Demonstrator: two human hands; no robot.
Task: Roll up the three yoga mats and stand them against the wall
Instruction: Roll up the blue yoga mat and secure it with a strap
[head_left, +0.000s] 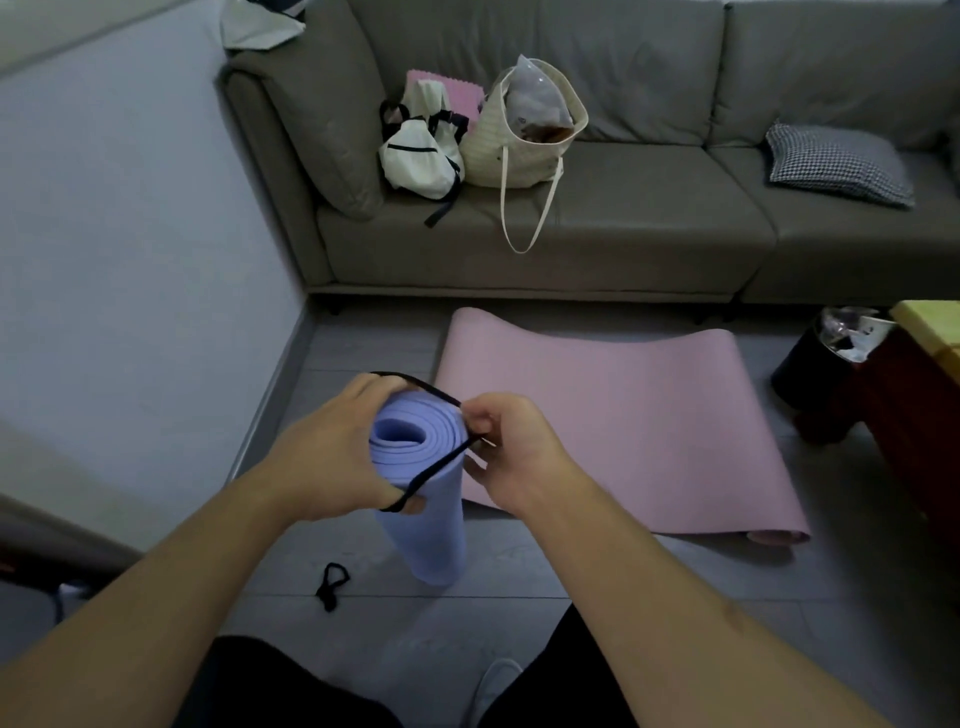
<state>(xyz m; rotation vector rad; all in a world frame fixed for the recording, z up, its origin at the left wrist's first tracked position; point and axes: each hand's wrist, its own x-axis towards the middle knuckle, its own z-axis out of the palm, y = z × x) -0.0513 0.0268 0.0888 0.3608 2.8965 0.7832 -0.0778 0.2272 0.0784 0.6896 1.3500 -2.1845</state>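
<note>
Upright on the grey floor (519, 582) stands the rolled lilac mat (423, 499), its spiral end facing up, between the person's two forearms. Wrapped round the roll's top from the wall side, the left hand (327, 452) grips it, fingers curled over the far rim and thumb on the near side. A black elastic band (431, 465) is stretched over that end: it runs behind the left fingers, across the spiral, and loops under the left thumb. Just beside the roll on the other side, the right hand (511, 447) pinches the band with curled fingers, pulling it taut.

Behind the roll, and touching it in view, a pink mat (613, 421) lies unrolled and flat, its far corner curling up. In front of the roll, towards the wall (130, 234), a second black band (331, 584) lies loose on the floor. Beyond the pink mat is a grey sofa (649, 223) carrying a white backpack (418, 156), a cream tote bag (519, 145) and a checked cushion (839, 163). Right of the pink mat stand a dark bin (810, 364) and a dark wooden table (914, 395).
</note>
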